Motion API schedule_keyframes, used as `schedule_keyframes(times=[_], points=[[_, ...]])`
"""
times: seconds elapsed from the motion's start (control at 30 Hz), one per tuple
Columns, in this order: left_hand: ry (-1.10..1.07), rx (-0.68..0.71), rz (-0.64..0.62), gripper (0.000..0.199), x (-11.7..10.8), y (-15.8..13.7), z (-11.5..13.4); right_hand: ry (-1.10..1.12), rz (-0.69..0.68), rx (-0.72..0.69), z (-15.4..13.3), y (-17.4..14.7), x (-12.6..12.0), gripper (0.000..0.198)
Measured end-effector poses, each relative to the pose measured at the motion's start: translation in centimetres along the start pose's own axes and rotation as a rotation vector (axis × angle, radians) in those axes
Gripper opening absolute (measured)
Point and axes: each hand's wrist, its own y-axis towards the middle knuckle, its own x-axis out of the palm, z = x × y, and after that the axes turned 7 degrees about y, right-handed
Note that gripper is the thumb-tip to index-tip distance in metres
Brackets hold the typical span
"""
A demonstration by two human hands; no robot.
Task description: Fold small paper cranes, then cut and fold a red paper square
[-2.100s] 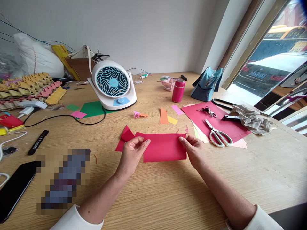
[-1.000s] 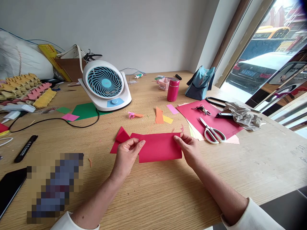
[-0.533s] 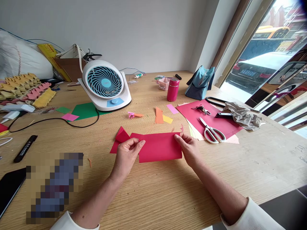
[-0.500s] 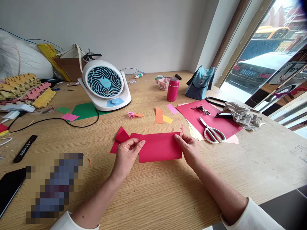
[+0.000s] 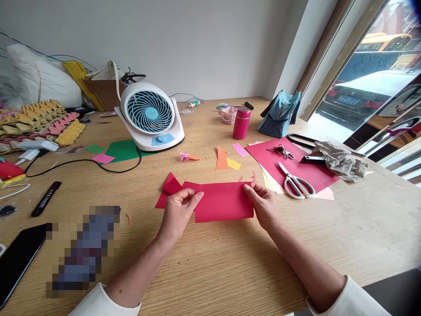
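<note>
A rectangular sheet of red paper (image 5: 225, 202) is stretched between my two hands, just above the wooden table (image 5: 210, 263). My left hand (image 5: 179, 210) pinches its left end between thumb and fingers. At the right end, my right hand (image 5: 263, 204) pinches the upper corner. Another piece of red paper (image 5: 168, 188), with a folded pointed flap, shows behind my left hand; whether it is joined to the sheet is hidden. Beyond the paper are orange strips (image 5: 222, 158), a yellow strip (image 5: 234, 163) and a small pink-and-orange paper piece (image 5: 189, 157).
To the right, scissors (image 5: 297, 182) and keys (image 5: 283, 151) lie on stacked red sheets (image 5: 269, 153), beside a crumpled cloth (image 5: 342, 164). A white fan (image 5: 153, 112), a pink flask (image 5: 241, 124) and a blue bag (image 5: 279, 114) stand behind. A marker (image 5: 46, 199) and a phone (image 5: 21, 259) lie left.
The camera view has turned slightly left, so everything sits a little further right in the picture. Both hands keep the same hold on the red paper.
</note>
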Motion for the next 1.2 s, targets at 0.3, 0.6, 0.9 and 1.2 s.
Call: schedule_keyframes(times=[0.3, 0.6, 0.9, 1.2], points=[[-0.008, -0.008, -0.01, 0.043, 0.0, 0.2, -0.4, -0.065, 0.0, 0.034, -0.6, -0.1, 0.4, 0.036], [0.064, -0.056, -0.096, 0.043, -0.2, 0.4, -1.0, -0.286, -0.113, 0.048, -1.3, 0.9, -0.6, 0.042], [0.472, -0.096, -0.312, 0.033, 0.2, -0.3, -1.2, -1.118, -0.256, -0.024, -1.7, 0.9, -2.1, 0.016], [0.997, 0.09, -0.284, 0.028, 1.1, -1.4, -1.4, -1.338, -0.254, -0.068, -0.4, 0.1, -1.3, 0.01]])
